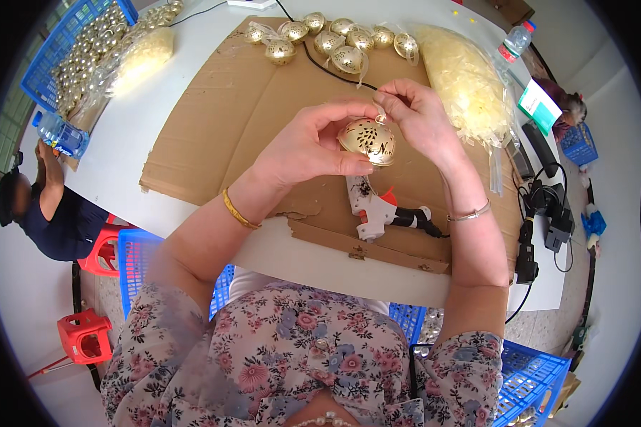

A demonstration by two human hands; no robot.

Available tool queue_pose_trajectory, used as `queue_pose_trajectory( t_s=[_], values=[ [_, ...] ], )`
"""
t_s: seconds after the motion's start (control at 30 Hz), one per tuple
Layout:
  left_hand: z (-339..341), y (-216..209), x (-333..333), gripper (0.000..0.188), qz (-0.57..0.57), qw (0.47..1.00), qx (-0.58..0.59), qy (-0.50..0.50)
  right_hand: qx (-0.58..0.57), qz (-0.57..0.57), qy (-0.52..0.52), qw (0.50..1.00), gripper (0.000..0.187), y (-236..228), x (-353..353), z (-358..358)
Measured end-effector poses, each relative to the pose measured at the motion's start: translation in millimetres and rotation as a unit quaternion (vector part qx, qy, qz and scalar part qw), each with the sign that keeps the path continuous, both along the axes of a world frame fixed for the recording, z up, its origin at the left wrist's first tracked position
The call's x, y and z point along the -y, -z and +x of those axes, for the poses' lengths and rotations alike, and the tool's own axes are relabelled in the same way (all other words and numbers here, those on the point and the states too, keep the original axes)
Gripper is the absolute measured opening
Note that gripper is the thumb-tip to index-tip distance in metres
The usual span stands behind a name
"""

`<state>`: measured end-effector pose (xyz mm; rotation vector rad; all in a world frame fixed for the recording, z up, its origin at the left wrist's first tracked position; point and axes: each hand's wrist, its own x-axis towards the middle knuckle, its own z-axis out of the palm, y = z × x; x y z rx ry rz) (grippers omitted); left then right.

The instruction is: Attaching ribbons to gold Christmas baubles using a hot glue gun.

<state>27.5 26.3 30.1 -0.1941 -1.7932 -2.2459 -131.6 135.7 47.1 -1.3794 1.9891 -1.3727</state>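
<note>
My left hand (303, 146) holds a round gold bell ornament (367, 141) with dark leaf-like cut-outs and dark lettering, fingers behind it and thumb at its lower front. At its top is a small metal loop. My right hand (424, 124) is closed in a pinch just above that loop, on what looks like a thin pale ribbon, mostly hidden by the fingers. Below the ornament a white glue gun (374, 212) with a red-orange trigger lies on the brown cardboard (214, 121). Several similar gold ornaments (349, 60), some with pale ribbons, sit at the cardboard's far edge.
A bag of pale ribbons (470, 85) lies at the right, near a water bottle (516, 41). A black cable (335, 74) crosses the cardboard. At the far left are a blue basket (39, 82) of gold balls and another bottle (63, 135). A person (57, 213) sits left.
</note>
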Motion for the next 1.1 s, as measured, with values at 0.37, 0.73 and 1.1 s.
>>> queue_pose_trajectory(
  t_s=[0.37,0.73,1.1],
  values=[
    [2,4,3,0.053,0.019,0.998,-0.029,-0.043,0.015,0.085,-0.056,0.995,0.017,4,-2,6],
    [-18,36,70,0.045,0.08,0.978,0.046,-0.185,-0.171,0.171,-0.161,0.957,0.037,-53,-44,5],
    [-16,41,55,0.052,0.049,0.983,0.026,-0.174,-0.302,0.212,-0.216,0.904,0.065,-15,-84,49]
  ],
)
